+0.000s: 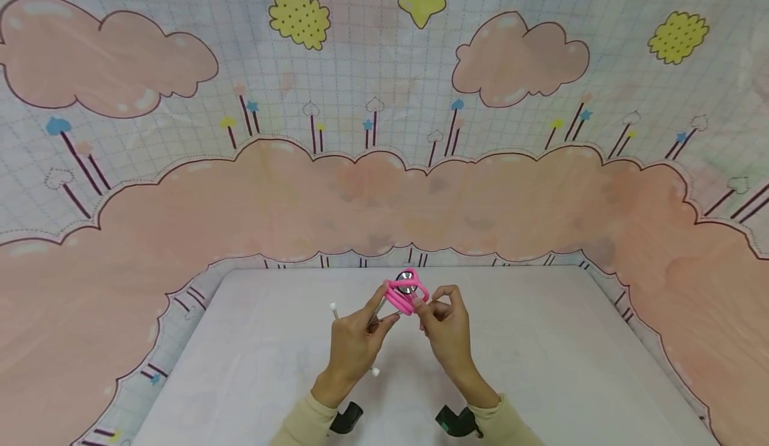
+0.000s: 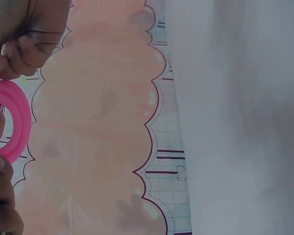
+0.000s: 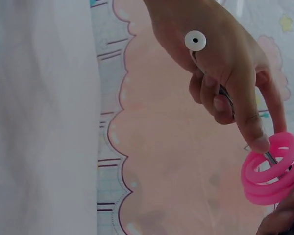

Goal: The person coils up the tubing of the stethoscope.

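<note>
A stethoscope with pink tubing (image 1: 399, 299) is held up between the two hands. Its tubing is wound into several loops, and the shiny round chest piece (image 1: 406, 279) shows inside the coil. My left hand (image 1: 353, 340) grips the metal ear tubes, with thumb and forefinger tips at the coil. One white ear tip (image 3: 195, 40) sticks out across the back of that hand; the other ear tip (image 1: 375, 371) shows below it. From the right, my right hand (image 1: 449, 331) pinches the coil's edge between thumb and fingers. Only some fingers (image 3: 279, 221) of it appear in the right wrist view.
Below the hands is a white tabletop (image 1: 252, 352). Behind and around it hangs a cloth (image 1: 384, 199) printed with clouds and stars. A black wrist device (image 1: 347, 418) sits at the left wrist, and another black device (image 1: 456, 422) at the right.
</note>
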`<action>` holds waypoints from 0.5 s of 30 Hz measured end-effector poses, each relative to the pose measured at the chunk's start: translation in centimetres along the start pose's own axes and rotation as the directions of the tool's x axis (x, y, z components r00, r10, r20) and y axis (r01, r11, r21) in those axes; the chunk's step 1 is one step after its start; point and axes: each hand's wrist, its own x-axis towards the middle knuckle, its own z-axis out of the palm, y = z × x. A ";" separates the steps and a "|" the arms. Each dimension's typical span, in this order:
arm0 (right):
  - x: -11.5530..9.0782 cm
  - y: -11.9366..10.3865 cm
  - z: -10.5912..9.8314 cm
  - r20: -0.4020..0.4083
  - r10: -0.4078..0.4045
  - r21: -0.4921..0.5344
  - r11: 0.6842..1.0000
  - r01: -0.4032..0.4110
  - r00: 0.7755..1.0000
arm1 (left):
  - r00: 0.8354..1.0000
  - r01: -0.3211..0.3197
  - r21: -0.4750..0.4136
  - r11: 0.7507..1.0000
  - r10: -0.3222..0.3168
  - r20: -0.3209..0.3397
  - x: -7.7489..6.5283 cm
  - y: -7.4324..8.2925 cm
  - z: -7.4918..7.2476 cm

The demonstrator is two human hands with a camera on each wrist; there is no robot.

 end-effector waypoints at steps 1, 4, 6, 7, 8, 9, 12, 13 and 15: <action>0.0 0.1 0.0 -0.007 -0.018 -0.014 1.000 0.018 1.000 | 1.000 0.002 -0.002 1.000 -0.002 0.003 0.0 0.0 0.0; 0.1 -0.8 -0.1 -0.001 -0.035 -0.047 0.998 0.035 0.999 | 0.999 0.019 -0.004 1.000 -0.019 0.036 0.0 -0.1 -0.1; 0.3 -0.7 -0.3 0.036 -0.034 -0.042 0.998 0.036 0.999 | 0.997 0.033 0.001 0.999 -0.033 0.066 0.0 -0.1 -0.1; 0.4 -0.7 -0.4 0.058 -0.029 -0.033 0.999 0.031 0.998 | 0.996 0.041 0.004 0.999 -0.041 0.076 -0.1 -0.1 -0.1; 0.4 -0.7 -0.5 0.079 -0.024 -0.029 0.999 0.027 0.997 | 0.995 0.050 0.012 0.999 -0.051 0.084 -0.1 -0.1 -0.1; 0.5 -0.7 -0.6 0.098 -0.019 -0.028 0.999 0.022 0.995 | 0.994 0.060 0.021 0.998 -0.061 0.089 -0.2 -0.1 -0.1; 0.6 0.3 -0.8 0.119 -0.015 -0.031 0.999 0.018 0.993 | 0.992 0.081 0.033 0.996 -0.084 0.094 -0.4 -0.3 0.0; 0.6 0.3 -0.8 0.121 -0.009 -0.041 0.999 0.014 0.993 | 0.991 0.090 0.036 0.995 -0.093 0.098 -0.4 -0.3 0.0; 0.6 0.4 -0.9 0.124 0.007 -0.053 0.999 0.000 0.992 | 0.987 0.107 0.036 0.994 -0.110 0.117 -0.3 -0.3 -0.1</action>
